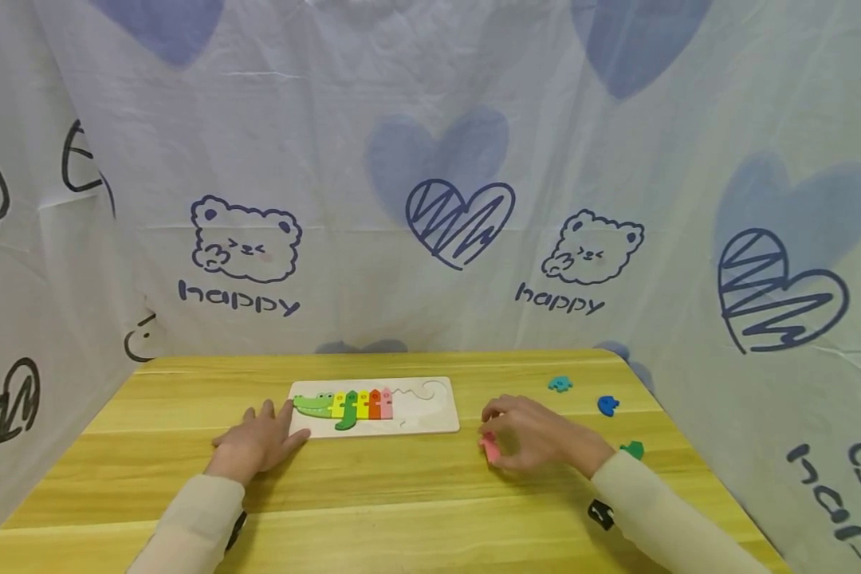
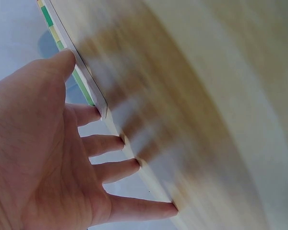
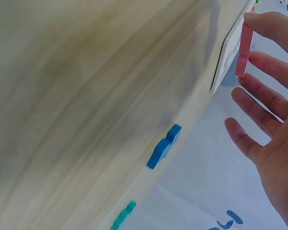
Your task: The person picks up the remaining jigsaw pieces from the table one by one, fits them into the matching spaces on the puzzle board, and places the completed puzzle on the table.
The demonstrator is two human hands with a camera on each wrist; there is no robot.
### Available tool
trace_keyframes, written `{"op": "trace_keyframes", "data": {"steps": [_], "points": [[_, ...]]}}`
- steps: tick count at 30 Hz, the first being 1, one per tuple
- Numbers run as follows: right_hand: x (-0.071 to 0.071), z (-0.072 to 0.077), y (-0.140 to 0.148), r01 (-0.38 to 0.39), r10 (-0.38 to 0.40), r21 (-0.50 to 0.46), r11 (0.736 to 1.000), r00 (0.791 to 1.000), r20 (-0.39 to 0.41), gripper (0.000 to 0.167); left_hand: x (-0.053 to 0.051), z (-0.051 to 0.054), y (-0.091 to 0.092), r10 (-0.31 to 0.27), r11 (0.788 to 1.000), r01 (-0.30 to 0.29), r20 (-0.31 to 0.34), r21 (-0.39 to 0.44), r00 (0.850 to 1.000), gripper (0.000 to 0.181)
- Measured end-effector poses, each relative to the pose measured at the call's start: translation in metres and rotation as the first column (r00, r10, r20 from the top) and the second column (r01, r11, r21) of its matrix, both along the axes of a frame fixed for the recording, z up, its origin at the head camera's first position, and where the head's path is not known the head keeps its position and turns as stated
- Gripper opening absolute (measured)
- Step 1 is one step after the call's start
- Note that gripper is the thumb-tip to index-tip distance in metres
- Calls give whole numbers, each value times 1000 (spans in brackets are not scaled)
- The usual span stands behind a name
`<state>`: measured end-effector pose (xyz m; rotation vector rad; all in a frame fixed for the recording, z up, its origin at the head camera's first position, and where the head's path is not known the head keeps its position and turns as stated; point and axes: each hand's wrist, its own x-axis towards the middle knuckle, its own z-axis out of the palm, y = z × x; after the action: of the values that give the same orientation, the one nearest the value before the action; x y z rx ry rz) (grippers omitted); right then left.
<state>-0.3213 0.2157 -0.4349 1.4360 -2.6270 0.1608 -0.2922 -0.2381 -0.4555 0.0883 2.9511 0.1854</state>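
Note:
A white puzzle board (image 1: 423,414) lies on the table, bearing a green crocodile head (image 1: 312,405) and a row of coloured body pieces (image 1: 362,404). Its right part shows a bare tail outline. My left hand (image 1: 253,440) rests at the board's left end with fingers spread; in the left wrist view the thumb (image 2: 65,62) touches the board's edge. To the right of the board, my right hand (image 1: 531,434) pinches a pink puzzle piece (image 1: 491,448) between thumb and fingers. The right wrist view shows that pink piece (image 3: 244,50) held on edge, apart from the board.
Loose pieces lie on the table's right side: a teal one (image 1: 560,384), a blue one (image 1: 607,405) and a green one (image 1: 632,450), partly behind the right forearm. A printed white curtain (image 1: 459,311) hangs behind and beside the wooden table (image 1: 380,510).

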Motion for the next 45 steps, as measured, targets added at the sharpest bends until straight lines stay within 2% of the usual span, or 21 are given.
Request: {"op": "trace_keyframes", "data": {"steps": [13, 21, 30, 39, 45], "points": [[-20, 3, -33, 1, 0, -48, 999, 1000, 27, 36, 1, 0, -1, 4, 1000, -4, 7, -4, 1000, 78], [-32, 5, -53, 1, 1, -62, 998, 999, 36, 35, 0, 0, -1, 2, 1000, -2, 1, -1, 1000, 78], [-40, 5, -71, 82, -77, -38, 996, 991, 111, 43, 0, 1, 1, -2, 1000, 2, -6, 3, 1000, 77], [-51, 2, -81, 84, -75, -61, 995, 987, 145, 44, 0, 1, 2, 1, 1000, -1, 0, -4, 1000, 77], [-58, -2, -90, 129, -117, -54, 990, 976, 181, 43, 2, 2, 2, 6, 1000, -6, 9, 1, 1000, 77]]}}
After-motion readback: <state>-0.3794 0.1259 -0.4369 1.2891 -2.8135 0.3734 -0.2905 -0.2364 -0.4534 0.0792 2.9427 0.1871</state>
